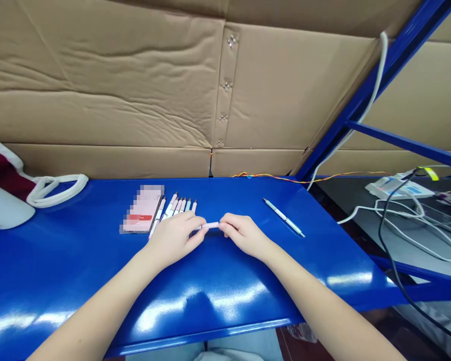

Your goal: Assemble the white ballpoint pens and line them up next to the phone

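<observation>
A short pale pink pen (pixel 211 225) is held level just above the blue table (pixel 78 260), between both hands. My left hand (pixel 175 235) pinches its left end with closed fingers. My right hand (pixel 242 234) grips its right end, fingers curled. A row of several white pens (pixel 176 206) lies on the table just behind my left hand, tips pointing away. Left of them lies a pink phone (pixel 142 215), blurred. One more white pen (pixel 283 217) lies alone on the table to the right of my right hand.
A cardboard wall (pixel 135 90) closes the back. A red and white bag (pixel 7 190) with a white strap sits at far left. A blue frame strut (pixel 368 85) rises at right, beside white cables (pixel 417 220) and a device on a lower grey surface.
</observation>
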Tool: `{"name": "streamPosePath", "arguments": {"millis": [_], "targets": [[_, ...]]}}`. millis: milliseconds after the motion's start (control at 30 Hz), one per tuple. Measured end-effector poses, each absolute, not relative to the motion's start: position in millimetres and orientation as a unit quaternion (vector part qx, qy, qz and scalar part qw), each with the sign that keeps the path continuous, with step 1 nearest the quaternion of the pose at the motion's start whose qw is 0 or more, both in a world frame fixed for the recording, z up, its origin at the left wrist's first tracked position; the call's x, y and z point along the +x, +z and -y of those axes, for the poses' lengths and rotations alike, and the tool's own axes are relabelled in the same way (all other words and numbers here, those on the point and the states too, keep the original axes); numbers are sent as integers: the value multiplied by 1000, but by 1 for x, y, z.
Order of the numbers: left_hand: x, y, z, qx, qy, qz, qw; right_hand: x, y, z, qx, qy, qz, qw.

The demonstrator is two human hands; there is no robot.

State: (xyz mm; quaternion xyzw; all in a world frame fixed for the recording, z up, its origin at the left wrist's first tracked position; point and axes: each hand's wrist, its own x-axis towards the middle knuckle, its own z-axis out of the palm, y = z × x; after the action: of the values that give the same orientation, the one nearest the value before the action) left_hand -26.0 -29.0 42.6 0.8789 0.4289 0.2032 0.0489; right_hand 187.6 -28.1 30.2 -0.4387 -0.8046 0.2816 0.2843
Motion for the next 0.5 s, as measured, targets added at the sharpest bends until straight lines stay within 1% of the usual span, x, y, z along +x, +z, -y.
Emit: {"name": "streamPosePath", "arguments": {"millis": [67, 167, 267, 367, 433, 500], "targets": [[-26, 43, 29, 884, 200, -420, 47, 189, 30, 27, -439, 302, 801, 273], [-26, 43, 29, 887, 188, -419, 50, 191, 32, 28, -450, 327, 778, 293], [-27, 44, 28, 885, 181, -424, 58, 192, 35, 29, -446, 318, 779, 304], [-27, 43, 28, 890, 181, -413, 60, 192, 36, 29, -453, 298, 794, 276], [-27, 43, 28, 892, 182, -410, 61, 192, 35, 28, -461, 307, 790, 264], [-27, 44, 28, 889, 186, -414, 62, 192, 34, 27, -458, 309, 786, 277]]}}
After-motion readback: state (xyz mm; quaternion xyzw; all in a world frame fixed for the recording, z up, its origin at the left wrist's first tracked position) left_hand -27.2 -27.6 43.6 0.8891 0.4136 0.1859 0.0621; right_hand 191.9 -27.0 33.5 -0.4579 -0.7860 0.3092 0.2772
